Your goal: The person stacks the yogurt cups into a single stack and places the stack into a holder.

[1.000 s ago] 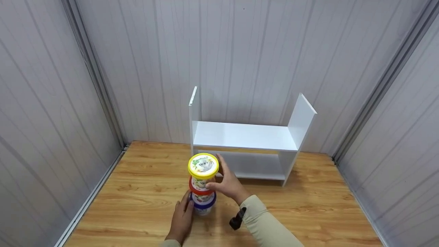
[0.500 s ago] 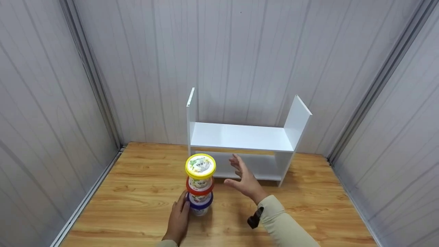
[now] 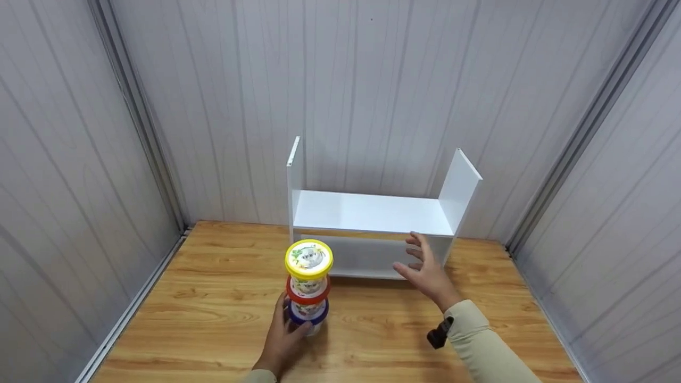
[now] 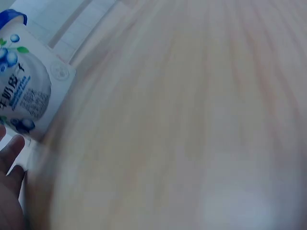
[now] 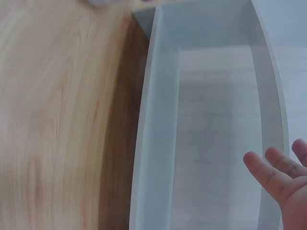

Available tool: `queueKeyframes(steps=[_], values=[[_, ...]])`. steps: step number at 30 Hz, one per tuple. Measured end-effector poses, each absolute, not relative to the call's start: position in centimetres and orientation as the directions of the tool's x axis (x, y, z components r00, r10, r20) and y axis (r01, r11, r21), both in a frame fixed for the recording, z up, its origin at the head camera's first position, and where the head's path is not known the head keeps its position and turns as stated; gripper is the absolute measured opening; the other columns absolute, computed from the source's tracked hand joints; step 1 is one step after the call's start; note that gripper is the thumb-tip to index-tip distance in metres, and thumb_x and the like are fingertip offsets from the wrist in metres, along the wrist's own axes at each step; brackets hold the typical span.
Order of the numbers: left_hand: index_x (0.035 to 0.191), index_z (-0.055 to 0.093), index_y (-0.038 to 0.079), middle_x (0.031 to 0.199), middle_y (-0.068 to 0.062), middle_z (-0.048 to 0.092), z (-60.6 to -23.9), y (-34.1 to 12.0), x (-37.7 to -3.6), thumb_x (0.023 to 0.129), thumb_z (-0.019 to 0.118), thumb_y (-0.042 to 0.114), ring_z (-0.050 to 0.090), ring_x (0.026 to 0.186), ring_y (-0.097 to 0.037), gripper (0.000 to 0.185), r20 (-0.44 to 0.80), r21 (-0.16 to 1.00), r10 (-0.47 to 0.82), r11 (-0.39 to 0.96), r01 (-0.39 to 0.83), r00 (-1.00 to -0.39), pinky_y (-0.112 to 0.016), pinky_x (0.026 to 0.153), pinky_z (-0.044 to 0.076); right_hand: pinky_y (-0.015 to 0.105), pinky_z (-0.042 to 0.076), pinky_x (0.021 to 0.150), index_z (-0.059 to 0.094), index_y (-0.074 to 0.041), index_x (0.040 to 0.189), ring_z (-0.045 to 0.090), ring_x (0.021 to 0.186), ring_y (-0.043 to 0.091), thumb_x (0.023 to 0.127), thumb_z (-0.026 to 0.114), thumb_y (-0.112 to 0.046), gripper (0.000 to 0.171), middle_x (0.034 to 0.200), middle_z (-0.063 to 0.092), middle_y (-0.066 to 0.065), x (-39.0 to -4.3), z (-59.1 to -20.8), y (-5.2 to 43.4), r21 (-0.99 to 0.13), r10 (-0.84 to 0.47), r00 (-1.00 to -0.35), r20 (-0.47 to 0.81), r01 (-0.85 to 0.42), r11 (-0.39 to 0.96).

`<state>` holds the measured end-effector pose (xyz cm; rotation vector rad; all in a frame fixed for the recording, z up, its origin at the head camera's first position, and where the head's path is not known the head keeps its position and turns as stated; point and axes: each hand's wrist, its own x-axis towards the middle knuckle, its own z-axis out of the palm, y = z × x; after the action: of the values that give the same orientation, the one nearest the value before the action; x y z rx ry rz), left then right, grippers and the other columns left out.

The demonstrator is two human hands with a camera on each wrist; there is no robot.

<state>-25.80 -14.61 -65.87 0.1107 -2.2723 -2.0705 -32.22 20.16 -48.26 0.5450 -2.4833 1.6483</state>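
Observation:
Three round tubs stand in a stack: a yellow-lidded tub (image 3: 309, 259) on top, a red-lidded tub (image 3: 308, 292) in the middle and a blue-lidded tub (image 3: 308, 311) at the bottom. My left hand (image 3: 284, 332) holds the bottom one, thumb across its near side and fingers along its left. In the left wrist view the blue-lidded tub (image 4: 36, 84) shows blueberries on its label, with fingertips at its lower edge. My right hand (image 3: 428, 274), fingers spread and holding nothing, hovers before the white shelf (image 3: 372, 213); the right wrist view shows its fingers (image 5: 268, 177) over the shelf boards.
The two-tier shelf has upright side panels and stands on the wood-grain table (image 3: 239, 255) against the back wall (image 3: 346, 96). Side walls (image 3: 58, 186) close in the table on the left and right. A black strap device (image 3: 440, 333) is on the right wrist.
My right hand has let go of the yellow-lidded tub and moved away to the right. The left thumb has come round onto the near side of the blue-lidded tub. The stack stays upright.

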Motion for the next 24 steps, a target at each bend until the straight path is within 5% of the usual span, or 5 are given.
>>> queueKeyframes(steps=[6,11,24], values=[[0.161,0.005,0.035,0.158,-0.015,0.034,-65.6,-13.8,-26.3,0.067,0.095,0.032,0.033,0.144,-0.043,0.130,0.012,0.997,-0.087,0.074,0.005,-0.996,-0.066,0.117,0.025,0.058,0.045,0.107,0.025,-0.005,0.156,0.044,0.137,0.042,0.090,0.079,-0.025,0.088,0.150,0.039,0.020,-32.3,-47.8,24.0,-0.844,-0.139,-0.942,0.306,-0.336,0.417],[0.160,0.006,0.036,0.154,-0.015,0.039,-65.7,-13.5,-26.3,0.070,0.094,0.019,0.038,0.141,-0.043,0.127,0.072,0.994,-0.104,0.087,0.063,-0.992,-0.065,0.115,0.030,0.057,0.047,0.105,0.025,-0.003,0.156,0.047,0.134,0.042,0.091,0.078,-0.028,0.088,0.147,0.040,0.019,-32.7,-47.3,26.2,-0.844,-0.061,-0.952,0.299,-0.294,0.449],[0.160,0.015,0.031,0.154,-0.006,0.041,-65.4,-13.4,-26.8,0.065,0.096,0.028,0.039,0.142,-0.037,0.125,0.043,0.995,-0.117,0.091,0.033,-0.992,-0.061,0.116,0.031,0.053,0.052,0.100,0.023,-0.006,0.157,0.046,0.134,0.042,0.090,0.074,-0.048,0.095,0.150,0.038,0.020,-34.7,-47.7,28.8,-0.837,0.080,-0.966,0.244,-0.168,0.520]])
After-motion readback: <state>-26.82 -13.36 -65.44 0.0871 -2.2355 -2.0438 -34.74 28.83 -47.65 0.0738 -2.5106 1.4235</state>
